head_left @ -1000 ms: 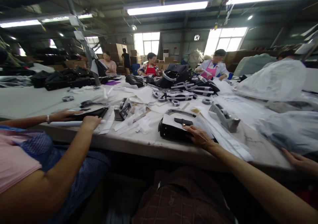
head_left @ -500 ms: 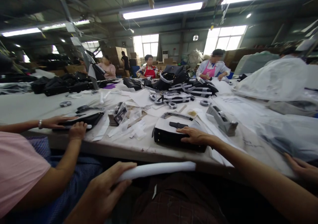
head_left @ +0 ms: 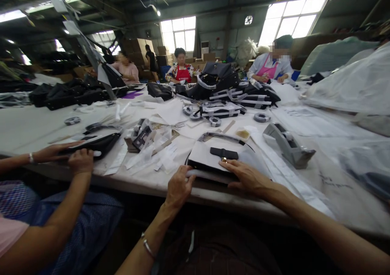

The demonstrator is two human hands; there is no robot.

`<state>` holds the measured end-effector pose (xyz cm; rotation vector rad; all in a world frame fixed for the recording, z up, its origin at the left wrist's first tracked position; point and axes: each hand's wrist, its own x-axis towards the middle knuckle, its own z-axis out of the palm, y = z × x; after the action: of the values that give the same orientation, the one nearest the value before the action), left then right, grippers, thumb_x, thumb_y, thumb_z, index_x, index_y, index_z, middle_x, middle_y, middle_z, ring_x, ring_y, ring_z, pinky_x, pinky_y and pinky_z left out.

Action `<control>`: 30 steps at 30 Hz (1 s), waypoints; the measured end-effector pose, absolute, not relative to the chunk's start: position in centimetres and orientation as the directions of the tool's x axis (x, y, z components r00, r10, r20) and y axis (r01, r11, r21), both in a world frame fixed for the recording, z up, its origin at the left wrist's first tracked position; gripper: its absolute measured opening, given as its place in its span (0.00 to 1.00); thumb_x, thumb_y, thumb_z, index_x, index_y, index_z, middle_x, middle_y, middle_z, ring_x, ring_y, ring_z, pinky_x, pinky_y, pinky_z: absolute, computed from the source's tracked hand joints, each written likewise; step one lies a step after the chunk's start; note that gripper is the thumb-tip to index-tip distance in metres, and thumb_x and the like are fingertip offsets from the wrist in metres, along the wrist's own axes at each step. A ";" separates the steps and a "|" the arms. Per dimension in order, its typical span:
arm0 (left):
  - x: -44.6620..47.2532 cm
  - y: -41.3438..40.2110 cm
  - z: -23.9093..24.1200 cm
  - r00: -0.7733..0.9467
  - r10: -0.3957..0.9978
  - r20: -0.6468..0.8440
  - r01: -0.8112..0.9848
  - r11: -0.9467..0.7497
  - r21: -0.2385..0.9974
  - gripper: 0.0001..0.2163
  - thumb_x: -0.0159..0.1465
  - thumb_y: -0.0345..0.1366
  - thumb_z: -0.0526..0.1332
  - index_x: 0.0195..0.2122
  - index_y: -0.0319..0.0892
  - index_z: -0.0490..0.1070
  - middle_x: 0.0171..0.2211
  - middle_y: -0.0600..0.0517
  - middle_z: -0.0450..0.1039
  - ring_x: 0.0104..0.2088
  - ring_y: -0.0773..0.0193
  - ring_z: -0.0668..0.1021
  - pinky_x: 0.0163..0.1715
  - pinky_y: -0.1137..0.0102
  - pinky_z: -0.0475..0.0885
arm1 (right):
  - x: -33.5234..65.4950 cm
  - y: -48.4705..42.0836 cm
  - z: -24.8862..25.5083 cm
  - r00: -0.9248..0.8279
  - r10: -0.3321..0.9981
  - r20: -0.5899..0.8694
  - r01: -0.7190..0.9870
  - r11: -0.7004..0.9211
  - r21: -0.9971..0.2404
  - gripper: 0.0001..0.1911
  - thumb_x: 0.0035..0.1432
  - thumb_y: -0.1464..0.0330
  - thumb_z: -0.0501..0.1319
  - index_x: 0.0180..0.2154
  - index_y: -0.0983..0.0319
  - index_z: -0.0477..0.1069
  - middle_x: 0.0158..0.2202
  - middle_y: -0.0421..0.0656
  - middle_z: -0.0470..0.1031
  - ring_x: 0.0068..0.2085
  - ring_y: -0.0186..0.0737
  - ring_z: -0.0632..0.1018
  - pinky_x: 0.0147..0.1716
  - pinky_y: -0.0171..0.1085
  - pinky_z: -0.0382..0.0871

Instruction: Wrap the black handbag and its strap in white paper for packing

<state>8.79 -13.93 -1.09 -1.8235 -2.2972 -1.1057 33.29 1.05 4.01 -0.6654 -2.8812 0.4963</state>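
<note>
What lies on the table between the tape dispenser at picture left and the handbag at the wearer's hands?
Loose pale scraps and a thin tan strip lie between the tape dispenser and the handbag, as the head view shows.

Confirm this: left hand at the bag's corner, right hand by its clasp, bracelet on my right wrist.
Wrong wrist: the head view shows your bracelet on your left wrist. Your left hand is at the bag's corner, your right hand by its clasp.
</note>
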 end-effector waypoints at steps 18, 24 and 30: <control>12.8 -9.2 0.6 0.352 0.848 0.395 0.933 -0.354 -0.072 0.20 0.69 0.26 0.51 0.62 0.39 0.61 0.54 0.44 0.73 0.52 0.61 0.77 0.53 0.66 0.71 | 35.1 -0.2 2.4 -0.891 0.389 0.233 0.435 0.878 0.197 0.34 0.56 0.79 0.55 0.64 0.60 0.58 0.56 0.51 0.73 0.55 0.55 0.74 0.53 0.58 0.69; 13.6 -9.1 -1.1 0.307 0.841 0.445 0.951 -0.287 -0.113 0.21 0.68 0.28 0.54 0.61 0.47 0.63 0.54 0.45 0.72 0.52 0.56 0.76 0.52 0.62 0.71 | 36.0 -0.3 -0.1 -0.877 0.377 0.297 0.452 0.857 0.247 0.33 0.55 0.83 0.51 0.63 0.62 0.61 0.58 0.51 0.71 0.58 0.52 0.72 0.55 0.52 0.68; 14.4 -9.4 -2.9 0.309 0.811 0.498 0.948 -0.219 -0.231 0.19 0.70 0.32 0.53 0.62 0.45 0.63 0.61 0.45 0.67 0.57 0.53 0.72 0.57 0.56 0.67 | 36.0 -0.6 -2.4 -0.829 0.363 0.425 0.500 0.822 0.272 0.30 0.60 0.81 0.50 0.62 0.61 0.63 0.59 0.51 0.70 0.60 0.53 0.69 0.58 0.54 0.64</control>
<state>14.38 -9.45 -2.93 -2.0913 -1.5559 -0.3716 36.03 -0.59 -2.37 -0.6501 -2.6485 -0.5355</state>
